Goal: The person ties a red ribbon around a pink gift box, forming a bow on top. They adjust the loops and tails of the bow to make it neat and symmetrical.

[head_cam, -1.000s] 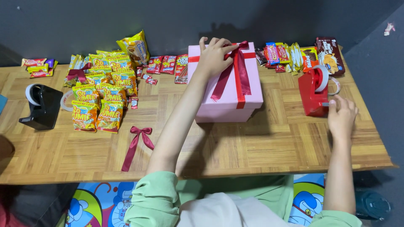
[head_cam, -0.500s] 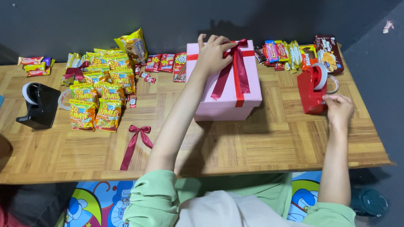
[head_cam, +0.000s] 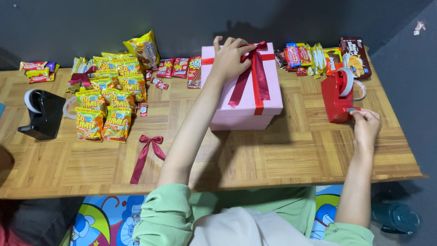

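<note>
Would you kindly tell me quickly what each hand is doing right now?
Left hand: fingers pressed on the ribbon bow atop the pink gift box.
Right hand: fingers pinching the tape end at the red tape dispenser.

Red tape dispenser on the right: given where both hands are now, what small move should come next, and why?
Probably pull a short strip from the red tape dispenser. The right hand has its fingertips at the cutter end, where the tape end sits, while the left hand presses the dark red bow onto the pink box, which seems to need fixing there.
</note>
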